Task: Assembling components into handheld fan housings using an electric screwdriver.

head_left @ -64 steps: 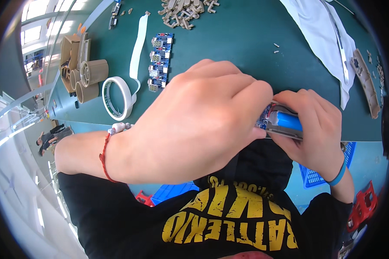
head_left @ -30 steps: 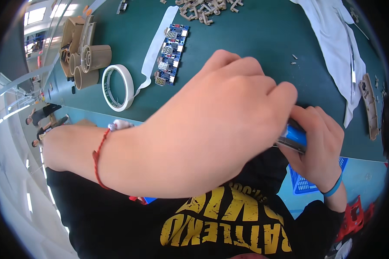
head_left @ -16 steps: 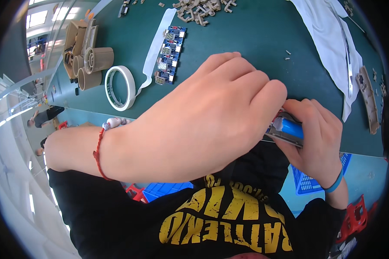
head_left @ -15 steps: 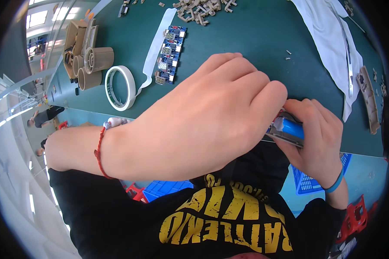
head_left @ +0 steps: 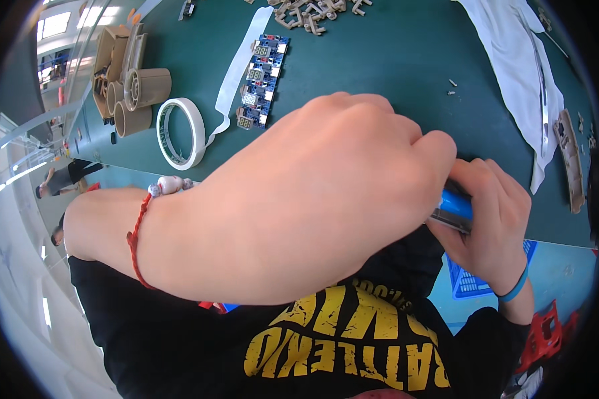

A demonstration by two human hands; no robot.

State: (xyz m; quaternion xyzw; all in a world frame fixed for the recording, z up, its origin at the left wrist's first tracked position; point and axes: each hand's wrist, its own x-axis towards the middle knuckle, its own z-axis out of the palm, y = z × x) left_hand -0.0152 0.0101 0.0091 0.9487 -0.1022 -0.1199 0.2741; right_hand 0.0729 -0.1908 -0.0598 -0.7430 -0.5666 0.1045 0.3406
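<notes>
My right hand (head_left: 491, 219) grips a small casing (head_left: 450, 220) with a blue cylindrical cell (head_left: 456, 205) in it, near the front edge of the table. Over the casing's left end reaches my left hand (head_left: 359, 173), its fingers curled inward. Those fingertips are hidden behind the back of the hand, so what they pinch does not show. Most of the casing is covered by the two hands.
Left of my hands lie a tape roll (head_left: 198, 133) with a loose strip and a row of blue circuit boards (head_left: 262, 83). Tan plastic pieces (head_left: 313, 12) are heaped at the far side. A white cloth (head_left: 502, 63) and a tan shell (head_left: 569, 159) lie right. Cardboard tubes (head_left: 150, 90) stand far left.
My left hand has shifted right and slightly down, covering more of the casing. Red wiring seen earlier at its end is now hidden. The right hand keeps its grip.
</notes>
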